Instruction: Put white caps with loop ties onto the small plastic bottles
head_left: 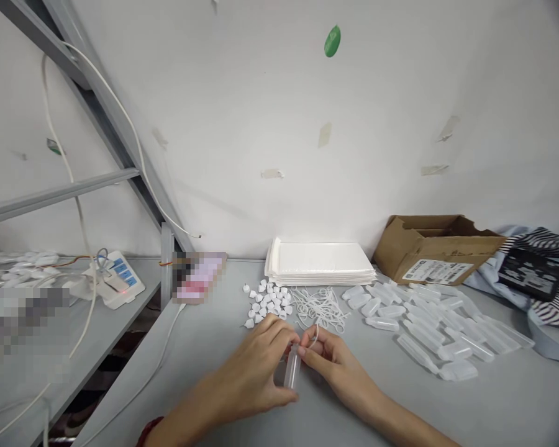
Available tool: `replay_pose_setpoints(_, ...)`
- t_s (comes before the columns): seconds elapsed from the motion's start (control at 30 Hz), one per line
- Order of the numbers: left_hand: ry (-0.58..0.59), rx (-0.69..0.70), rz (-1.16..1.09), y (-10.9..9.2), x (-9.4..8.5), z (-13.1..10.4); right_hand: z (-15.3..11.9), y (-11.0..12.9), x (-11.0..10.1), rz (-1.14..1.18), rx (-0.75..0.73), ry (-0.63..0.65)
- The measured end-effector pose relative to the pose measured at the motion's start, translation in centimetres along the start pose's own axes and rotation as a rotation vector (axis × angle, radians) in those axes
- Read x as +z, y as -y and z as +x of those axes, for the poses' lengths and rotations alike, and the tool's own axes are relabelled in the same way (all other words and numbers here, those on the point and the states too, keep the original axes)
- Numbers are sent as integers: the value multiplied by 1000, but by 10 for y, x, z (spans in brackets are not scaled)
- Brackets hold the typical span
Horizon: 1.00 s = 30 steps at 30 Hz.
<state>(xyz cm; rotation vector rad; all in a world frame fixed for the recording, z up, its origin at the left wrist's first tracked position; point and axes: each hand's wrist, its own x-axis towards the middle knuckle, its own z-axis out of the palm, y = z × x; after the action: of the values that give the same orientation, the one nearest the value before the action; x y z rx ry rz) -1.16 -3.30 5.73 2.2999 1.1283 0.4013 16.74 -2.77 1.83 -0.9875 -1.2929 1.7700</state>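
Note:
Low over the front middle of the table, my left hand [262,354] is closed around a small clear plastic bottle [292,371], its fingers at the neck and its thumb near the base. My right hand [336,363] pinches a thin white cord [315,337] close to the bottle's top. How the cord meets the bottle is hidden by my fingertips. Just beyond my hands lie a tangle of white cords [323,308] and a pile of small white caps [269,302]. To the right, many clear bottles [422,329] are spread loosely on their sides.
A stack of white padded envelopes [323,264] rests against the wall. Right of it stands an open cardboard box [435,248], beside striped cloth [549,242] and a dark pouch [531,273]. A phone [200,279] with a cable leans at left. A power strip [116,279] sits on the neighbouring table.

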Motion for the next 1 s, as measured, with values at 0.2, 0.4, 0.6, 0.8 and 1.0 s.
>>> replay_pose_setpoints(0.2,-1,-28,-39,11,7,-8,4,-8,-6,0,24,-31)
replay_pose_setpoints(0.4,53,-113,-3,13,7,-10,2,-16,-12,-141,37,-104)
replay_pose_setpoints(0.6,91,-137,19,9,5,-11,-1,-22,-10,-452,-114,-125)
replay_pose_setpoints(0.8,107,-178,60,14,8,-12,-5,-28,-12,-783,-367,-62)
replay_pose_setpoints(1.0,112,-184,116,20,14,-11,-4,-31,-10,-892,-512,6)
